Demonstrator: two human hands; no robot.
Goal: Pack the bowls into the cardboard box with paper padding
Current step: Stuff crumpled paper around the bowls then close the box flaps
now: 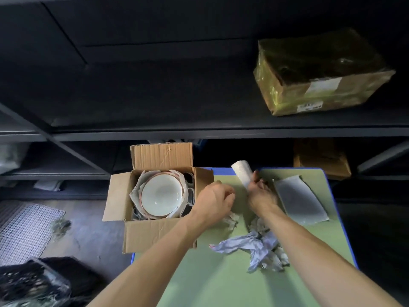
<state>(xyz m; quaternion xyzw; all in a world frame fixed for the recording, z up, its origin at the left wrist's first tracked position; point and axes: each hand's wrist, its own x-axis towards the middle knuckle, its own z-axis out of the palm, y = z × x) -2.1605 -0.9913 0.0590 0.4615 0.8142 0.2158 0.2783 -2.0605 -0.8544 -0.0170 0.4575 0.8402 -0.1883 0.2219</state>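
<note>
Overhead, at the green counter (221,284): my right hand (261,191) grips a white rolled sheet (242,173), whose free end tilts up and away from me. My left hand (213,199) hovers just beside it, near the right flap of the cardboard box (141,231), with its fingers curled under; whether they hold anything I cannot tell. The box stands open at the counter's left edge, all four flaps spread. Inside, white bowls (161,194) with a reddish rim sit upright and nested, ringed by paper padding (135,191). Crumpled paper (259,247) lies on the counter between my forearms and under the right one. A flat grey sheet (301,200) lies to the right of my right hand. On the dark shelf (155,127) behind, a film-wrapped carton (321,72) sits.
</note>
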